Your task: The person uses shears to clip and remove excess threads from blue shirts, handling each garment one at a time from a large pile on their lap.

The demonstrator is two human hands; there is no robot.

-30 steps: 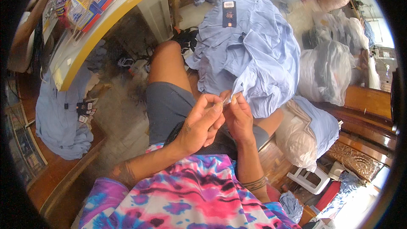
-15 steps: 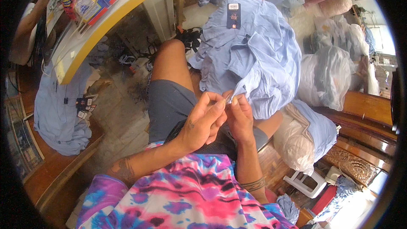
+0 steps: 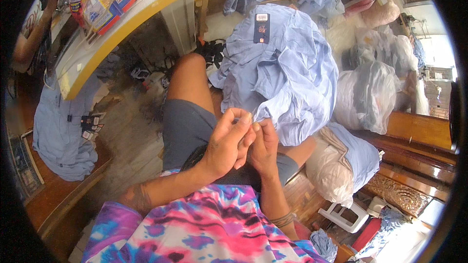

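A light-blue garment [image 3: 297, 92] lies bunched over my lap, with a dark hang tag [image 3: 262, 28] on its far part and a small dark label in its folds. Close in front of my body, at the garment's near edge, both hands meet. Thumb and finger of my left hand [image 3: 228, 142] are pinched together; whatever they hold is too small to make out. Beside it, my right hand [image 3: 264, 147] is closed in a pinch where a narrow corner of the cloth runs to its fingertips. The other fingers of both hands are curled.
At the left, a yellow-edged white table [image 3: 100, 48] holds plastic packets [image 3: 105, 7]. More blue garments [image 3: 63, 136] with tags lie on a wooden bench. Filled plastic bags [image 3: 368, 97], a bundle with blue cloth [image 3: 358, 156] and a white plastic stool [image 3: 343, 219] are on the right. Another person's arm [image 3: 31, 44] shows far left.
The whole view has shifted slightly, so the scene sits further left and lower. My hands remain together in a pinch, with the fingertips slightly rearranged.
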